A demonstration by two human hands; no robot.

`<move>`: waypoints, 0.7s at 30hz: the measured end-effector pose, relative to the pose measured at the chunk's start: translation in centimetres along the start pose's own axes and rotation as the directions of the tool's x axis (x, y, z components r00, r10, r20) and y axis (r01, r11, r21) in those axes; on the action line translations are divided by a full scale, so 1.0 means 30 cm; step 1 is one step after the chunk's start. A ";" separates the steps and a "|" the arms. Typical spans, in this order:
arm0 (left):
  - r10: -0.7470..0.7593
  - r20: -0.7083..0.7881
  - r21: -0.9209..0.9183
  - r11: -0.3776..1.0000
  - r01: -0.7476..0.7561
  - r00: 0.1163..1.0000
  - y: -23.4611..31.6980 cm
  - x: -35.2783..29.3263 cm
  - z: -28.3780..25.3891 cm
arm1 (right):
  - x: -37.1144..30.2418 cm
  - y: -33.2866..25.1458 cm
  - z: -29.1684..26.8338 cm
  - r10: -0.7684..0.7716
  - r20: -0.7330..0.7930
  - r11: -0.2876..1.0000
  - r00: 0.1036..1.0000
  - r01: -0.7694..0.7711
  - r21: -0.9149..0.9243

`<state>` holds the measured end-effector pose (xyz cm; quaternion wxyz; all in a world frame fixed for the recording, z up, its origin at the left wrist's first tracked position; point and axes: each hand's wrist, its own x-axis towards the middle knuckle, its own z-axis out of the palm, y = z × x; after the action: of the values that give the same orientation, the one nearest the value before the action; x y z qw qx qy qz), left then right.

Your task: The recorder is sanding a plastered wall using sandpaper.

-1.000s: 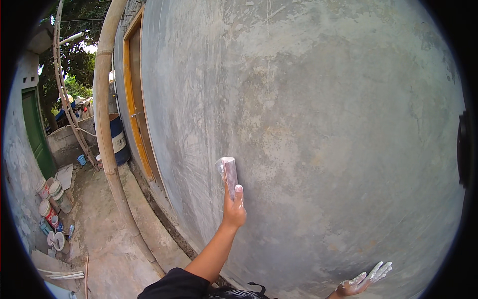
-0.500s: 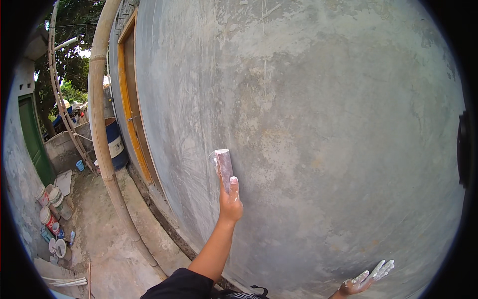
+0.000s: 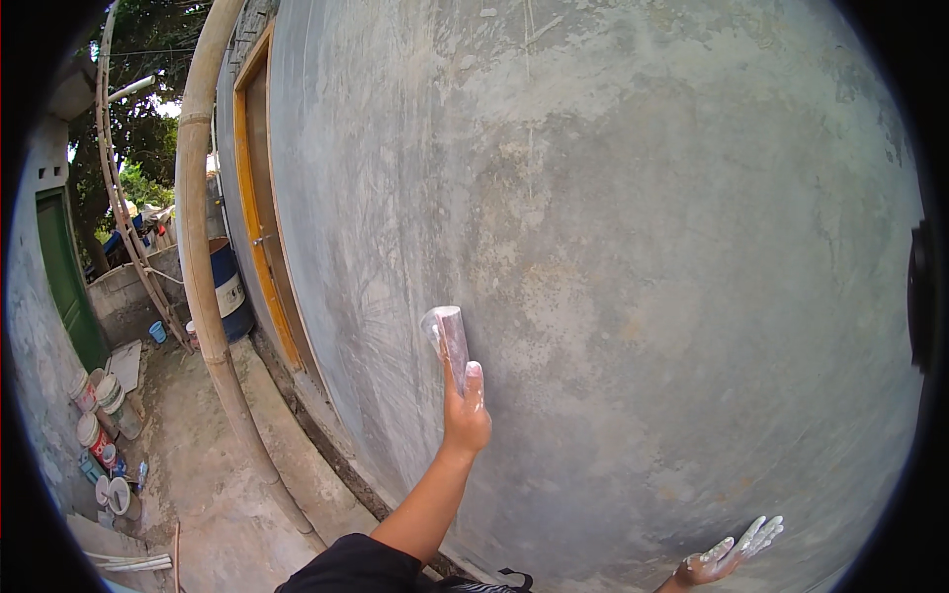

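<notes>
My left hand [image 3: 467, 417] is raised to the grey plastered wall [image 3: 643, 296], its fingers mostly hidden behind a sanding block [image 3: 452, 336]. The block is a dull pinkish-grey, long and narrow, with white powder on its top end. It stands nearly upright, tilted slightly left, and my thumb presses along its near side. At the lower right, my right hand [image 3: 727, 560] has its fingers stretched out against or close to the wall. White powder coats its palm and fingers. The wall shows pale scratch marks left of the block and mottled lighter patches to its right.
A thick bamboo pole [image 3: 198, 237] rises at the left, before an orange-framed door [image 3: 272, 208] and a blue-and-white drum [image 3: 229, 292]. Several paint buckets [image 3: 109, 395] stand along the opposite wall near a green door [image 3: 69, 277]. White rods [image 3: 133, 563] lie at the lower left.
My left hand and the sanding block have moved slightly down and to the right along the wall. My right hand has stayed in place.
</notes>
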<state>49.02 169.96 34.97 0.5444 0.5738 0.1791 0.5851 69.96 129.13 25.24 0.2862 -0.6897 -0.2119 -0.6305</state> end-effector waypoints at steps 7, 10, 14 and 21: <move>0.358 0.144 0.135 0.916 -0.377 0.923 0.020 -0.055 0.065 | -0.018 0.018 0.007 -0.002 0.019 0.999 1.000 0.003 -0.037; 0.257 0.096 0.090 0.960 -0.266 0.962 0.008 0.058 0.009 | 0.007 -0.002 -0.006 -0.013 0.045 0.999 0.999 0.015 -0.047; -0.010 0.077 0.002 1.000 0.010 0.997 -0.007 0.056 -0.024 | 0.025 -0.057 -0.004 -0.001 0.042 0.999 0.999 0.002 -0.035; 0.431 0.153 0.202 0.867 -0.455 0.889 0.055 -0.055 0.116 | 0.033 -0.059 -0.009 0.012 0.023 0.999 1.000 -0.011 -0.043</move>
<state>50.90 166.56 36.53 0.3328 0.6886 0.0816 0.6392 68.72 130.21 26.45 0.2726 -0.7041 -0.1979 -0.6252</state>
